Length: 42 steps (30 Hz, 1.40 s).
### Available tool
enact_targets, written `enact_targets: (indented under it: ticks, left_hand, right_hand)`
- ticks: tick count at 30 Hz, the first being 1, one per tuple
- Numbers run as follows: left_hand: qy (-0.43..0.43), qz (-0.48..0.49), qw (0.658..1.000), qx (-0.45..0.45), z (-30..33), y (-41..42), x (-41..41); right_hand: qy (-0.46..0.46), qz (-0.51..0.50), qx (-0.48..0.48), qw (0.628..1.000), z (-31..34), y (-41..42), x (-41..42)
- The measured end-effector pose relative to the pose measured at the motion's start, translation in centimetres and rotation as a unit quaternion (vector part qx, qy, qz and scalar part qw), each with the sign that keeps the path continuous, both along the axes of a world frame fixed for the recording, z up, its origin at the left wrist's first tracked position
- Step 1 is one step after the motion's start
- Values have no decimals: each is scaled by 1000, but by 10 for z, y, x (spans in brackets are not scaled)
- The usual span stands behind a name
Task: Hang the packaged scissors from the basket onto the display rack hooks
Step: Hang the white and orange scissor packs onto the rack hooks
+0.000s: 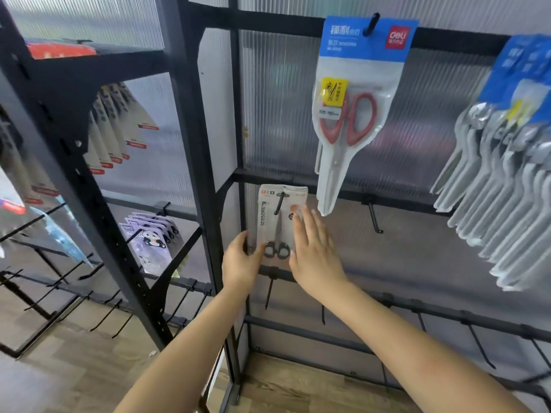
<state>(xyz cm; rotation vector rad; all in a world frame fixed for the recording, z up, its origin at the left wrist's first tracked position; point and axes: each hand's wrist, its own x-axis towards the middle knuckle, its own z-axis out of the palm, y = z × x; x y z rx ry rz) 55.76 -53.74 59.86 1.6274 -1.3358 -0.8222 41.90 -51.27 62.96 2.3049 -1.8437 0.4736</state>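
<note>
Both forearms reach forward and up from the bottom of the view. Left hand [240,263]: fingers curled round the lower left edge of the small scissors pack [278,225], thumb across its front. Right hand [313,251]: fingers straight and together, flat against the pack's right side, gripping nothing.

The pack sits on a black hook [279,202] of the display rack [208,174]; the hook tip pokes out through the hang hole near the top of the card. More cards seem stacked behind it, though how many I cannot tell. Black-handled scissors show at the lower end, blades pointing up.

Step in hand, as judged: seating and squaring the pack on its hook, close to done for this piece. Next move likely calls for letting go with both hands and pulling back cleanly, then fetching another pack. Basket not in view.

Room: rack upright hard against the left of the pack, little play there. An empty hook [375,217] juts out just right of the right hand, a snag risk on withdrawal. The red-handled scissors pack [354,114] hangs above, its tip near the fingertips. A crowded row of hanging packs [507,189] sits well apart, far right.
</note>
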Motion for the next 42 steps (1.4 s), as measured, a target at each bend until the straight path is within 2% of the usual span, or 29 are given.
enact_targets:
  ticks: [3,8,13,19,24,26,29,37,42]
  left_hand:
    - [-115,-11,992,-55,2,22,6]
    - [-229,-144,958,-91,-11,68,-5]
    - [-265,-270,920,-99,-10,99,-58]
    - [-275,-434,847,-138,-1,155,-161]
    - [-262,-558,772,-157,-6,228,-247]
    - [-250,-598,749,-135,-16,260,-278]
    - [-244,-664,695,-131,-34,312,-317]
    - [-254,-786,554,-106,-101,423,-394]
    - [-310,-811,492,-61,-158,463,-417]
  right_hand:
    - [-15,-9,1,1000,2,18,0]
    - [-33,-61,26,997,-18,64,-14]
    - [-24,-158,13,987,-39,123,-56]
    - [-27,-313,-21,949,-44,218,-138]
    - [-16,-456,-44,889,-48,327,-199]
    - [-25,-519,-28,854,-58,375,-218]
    - [-58,-595,1,802,-77,446,-239]
    - [-173,-711,3,681,-143,583,-261]
    - [-232,-744,69,623,-215,631,-260]
